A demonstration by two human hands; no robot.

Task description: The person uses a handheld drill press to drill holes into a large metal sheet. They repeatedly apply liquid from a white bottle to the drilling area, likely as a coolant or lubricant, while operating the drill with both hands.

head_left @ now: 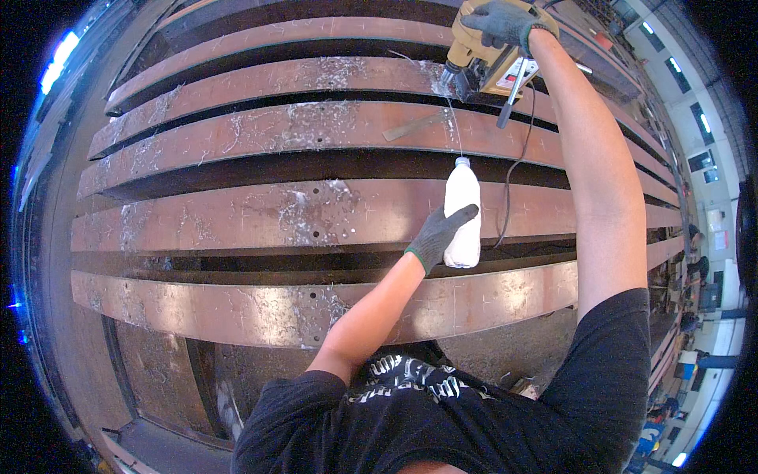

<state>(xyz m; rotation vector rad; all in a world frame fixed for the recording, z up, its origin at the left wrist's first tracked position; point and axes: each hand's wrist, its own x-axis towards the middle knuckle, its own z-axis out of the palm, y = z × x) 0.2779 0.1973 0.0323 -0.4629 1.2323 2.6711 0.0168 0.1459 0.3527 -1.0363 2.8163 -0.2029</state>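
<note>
My left hand (444, 232), in a dark grey knit glove, is wrapped round a white plastic squeeze bottle (463, 193). From its nozzle a thin stream of pale liquid runs up toward the cutter (448, 75) of a yellow magnetic drill (480, 55). The drill stands on one of the far steel beams (379, 75). At the top of the view my right hand (502, 25), gloved alike, is closed over the top of the drill's body. A lever handle (512, 99) sticks out from the drill's near side. Where the cutter meets the steel is hard to make out.
Several reddish-brown steel beams lie side by side with dark gaps between them. Metal shavings (304, 213) and wet patches litter them, and some show drilled holes. A flat metal strip (412, 127) lies left of the stream. The drill's black cable (513, 170) hangs across the beams.
</note>
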